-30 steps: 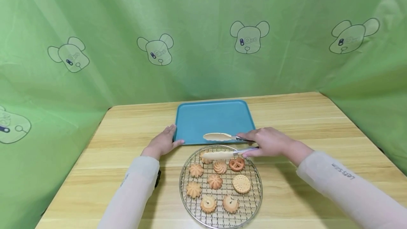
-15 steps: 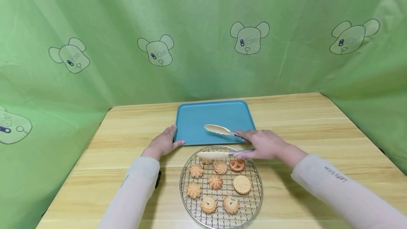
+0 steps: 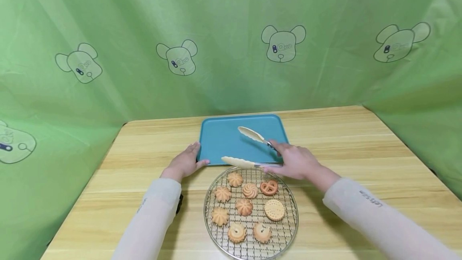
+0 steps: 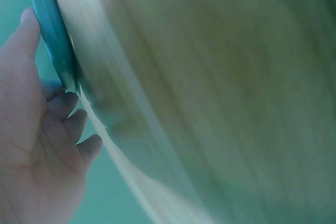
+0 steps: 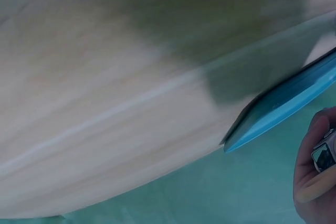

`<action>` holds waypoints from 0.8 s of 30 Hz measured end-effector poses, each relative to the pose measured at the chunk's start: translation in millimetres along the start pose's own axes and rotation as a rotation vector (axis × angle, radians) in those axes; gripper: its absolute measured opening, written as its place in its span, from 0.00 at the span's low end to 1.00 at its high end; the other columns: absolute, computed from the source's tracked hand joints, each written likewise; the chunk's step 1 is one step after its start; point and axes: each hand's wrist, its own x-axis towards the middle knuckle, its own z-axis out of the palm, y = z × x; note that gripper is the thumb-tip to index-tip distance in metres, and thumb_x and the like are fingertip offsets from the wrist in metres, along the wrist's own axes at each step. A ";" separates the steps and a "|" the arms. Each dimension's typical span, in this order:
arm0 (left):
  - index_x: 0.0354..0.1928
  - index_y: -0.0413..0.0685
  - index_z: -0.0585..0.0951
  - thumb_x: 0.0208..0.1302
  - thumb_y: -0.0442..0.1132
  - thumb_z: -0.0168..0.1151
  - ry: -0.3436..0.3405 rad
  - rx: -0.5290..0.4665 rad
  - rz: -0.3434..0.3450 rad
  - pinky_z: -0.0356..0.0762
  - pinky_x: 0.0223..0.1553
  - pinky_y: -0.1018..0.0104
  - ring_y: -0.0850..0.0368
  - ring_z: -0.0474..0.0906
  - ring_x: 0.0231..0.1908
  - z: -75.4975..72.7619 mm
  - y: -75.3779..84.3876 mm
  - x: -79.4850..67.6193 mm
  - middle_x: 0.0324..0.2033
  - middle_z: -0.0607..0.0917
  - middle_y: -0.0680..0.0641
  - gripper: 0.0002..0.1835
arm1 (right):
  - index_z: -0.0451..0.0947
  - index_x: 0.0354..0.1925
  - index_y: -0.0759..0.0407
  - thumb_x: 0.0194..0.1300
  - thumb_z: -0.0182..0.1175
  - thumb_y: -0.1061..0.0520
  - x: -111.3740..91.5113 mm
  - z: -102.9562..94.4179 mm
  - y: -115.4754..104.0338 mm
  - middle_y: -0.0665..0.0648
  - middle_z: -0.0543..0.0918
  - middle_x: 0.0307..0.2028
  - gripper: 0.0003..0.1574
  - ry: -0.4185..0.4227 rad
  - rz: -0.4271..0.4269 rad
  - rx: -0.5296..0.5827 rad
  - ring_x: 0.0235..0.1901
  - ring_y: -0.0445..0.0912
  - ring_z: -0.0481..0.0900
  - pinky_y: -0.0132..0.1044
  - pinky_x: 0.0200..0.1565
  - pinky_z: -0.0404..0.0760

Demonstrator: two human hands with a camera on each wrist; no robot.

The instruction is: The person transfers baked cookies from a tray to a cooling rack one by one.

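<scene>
My left hand (image 3: 185,162) rests at the near left corner of the blue rectangular tray (image 3: 220,135), thumb on the front rim and fingers beside its left edge. In the left wrist view, that hand (image 4: 42,129) touches the tray rim (image 4: 52,24). My right hand (image 3: 297,161) grips a pair of tongs (image 3: 249,134) with cream scalloped tips and metal arms. The tongs are spread wide over the tray's near right part, nothing between their tips. In the right wrist view only part of this hand (image 5: 315,192) shows, around the tongs' metal (image 5: 323,156).
In front of the tray lies a round wire rack (image 3: 288,236) with several cookies, among them a pretzel cookie (image 3: 269,187) and a round dotted cookie (image 3: 274,210). Everything stands on a wooden table (image 3: 343,139). A green curtain (image 3: 231,87) hangs behind it.
The right hand has moved left and slightly away from me, carrying the tongs off the rack's far edge and over the tray. The tongs have spread wider. The left hand stays put.
</scene>
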 end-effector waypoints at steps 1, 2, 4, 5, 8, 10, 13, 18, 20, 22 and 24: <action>0.73 0.36 0.48 0.67 0.62 0.49 0.001 0.001 0.001 0.46 0.70 0.53 0.45 0.44 0.71 0.1 -0.1 0.0 0.73 0.49 0.41 0.46 | 0.55 0.72 0.60 0.50 0.58 0.21 0.8 0.8 0.2 0.57 0.79 0.37 0.66 0.008 0.010 0.003 0.26 0.46 0.74 0.38 0.24 0.76; 0.73 0.36 0.48 0.67 0.62 0.49 0.001 0.003 0.003 0.46 0.70 0.53 0.44 0.44 0.71 0.3 -0.3 0.1 0.73 0.49 0.40 0.46 | 0.56 0.72 0.60 0.49 0.58 0.21 1.5 1.6 0.3 0.57 0.79 0.37 0.66 0.020 0.018 0.004 0.26 0.46 0.75 0.38 0.23 0.76; 0.73 0.36 0.48 0.67 0.62 0.49 0.003 0.003 0.005 0.46 0.70 0.53 0.44 0.44 0.71 0.5 -0.6 0.4 0.73 0.49 0.40 0.46 | 0.56 0.71 0.60 0.49 0.58 0.20 2.7 2.8 0.2 0.59 0.80 0.38 0.66 0.039 0.029 0.005 0.27 0.48 0.76 0.39 0.23 0.77; 0.73 0.36 0.48 0.67 0.62 0.49 0.003 0.002 0.005 0.46 0.70 0.53 0.44 0.44 0.71 0.5 -0.7 0.5 0.73 0.49 0.40 0.46 | 0.56 0.71 0.61 0.49 0.58 0.21 3.1 3.4 0.5 0.61 0.80 0.40 0.66 0.049 0.034 0.008 0.28 0.50 0.77 0.40 0.23 0.78; 0.73 0.36 0.49 0.67 0.61 0.49 0.006 -0.002 0.005 0.46 0.70 0.53 0.44 0.44 0.71 0.3 -0.6 0.6 0.73 0.49 0.40 0.46 | 0.55 0.72 0.61 0.50 0.58 0.21 4.3 4.6 1.4 0.67 0.80 0.46 0.66 0.065 0.064 0.021 0.31 0.55 0.80 0.43 0.24 0.79; 0.73 0.36 0.49 0.67 0.61 0.50 0.008 -0.007 0.005 0.46 0.70 0.53 0.44 0.44 0.71 0.0 -0.5 0.3 0.73 0.49 0.40 0.46 | 0.53 0.72 0.61 0.50 0.57 0.20 4.8 5.2 2.4 0.72 0.77 0.51 0.67 0.066 0.089 0.028 0.34 0.59 0.80 0.46 0.25 0.80; 0.73 0.36 0.49 0.68 0.61 0.50 0.008 -0.010 0.004 0.46 0.70 0.53 0.44 0.44 0.71 -0.5 -0.2 -0.5 0.73 0.49 0.40 0.45 | 0.51 0.73 0.61 0.50 0.57 0.20 5.8 5.3 3.4 0.74 0.75 0.53 0.69 0.064 0.135 0.039 0.36 0.61 0.80 0.46 0.25 0.80; 0.73 0.36 0.49 0.68 0.60 0.50 0.008 -0.016 0.005 0.47 0.70 0.52 0.44 0.44 0.71 -2.0 1.6 -2.7 0.72 0.50 0.39 0.45 | 0.48 0.74 0.60 0.48 0.52 0.16 8.2 4.4 6.1 0.72 0.76 0.49 0.72 0.056 0.205 0.058 0.32 0.56 0.79 0.42 0.22 0.78; 0.73 0.35 0.49 0.68 0.61 0.50 0.008 -0.017 0.007 0.46 0.70 0.52 0.43 0.44 0.71 -2.4 2.1 -3.3 0.72 0.50 0.39 0.45 | 0.47 0.74 0.61 0.47 0.49 0.14 9.2 3.9 8.0 0.73 0.76 0.50 0.74 0.053 0.230 0.061 0.33 0.58 0.79 0.44 0.24 0.79; 0.73 0.35 0.49 0.68 0.61 0.50 0.006 -0.016 0.007 0.46 0.70 0.53 0.44 0.44 0.71 -2.5 2.2 -3.5 0.72 0.50 0.39 0.45 | 0.46 0.74 0.61 0.47 0.46 0.13 9.9 2.9 9.9 0.75 0.74 0.52 0.74 0.049 0.254 0.063 0.36 0.61 0.79 0.47 0.26 0.80; 0.73 0.36 0.49 0.68 0.61 0.49 0.005 -0.011 0.007 0.46 0.70 0.53 0.44 0.44 0.71 -2.1 1.9 -3.0 0.72 0.50 0.40 0.45 | 0.46 0.74 0.62 0.48 0.47 0.14 10.5 2.0 12.4 0.76 0.72 0.54 0.74 0.051 0.276 0.064 0.39 0.65 0.79 0.51 0.29 0.81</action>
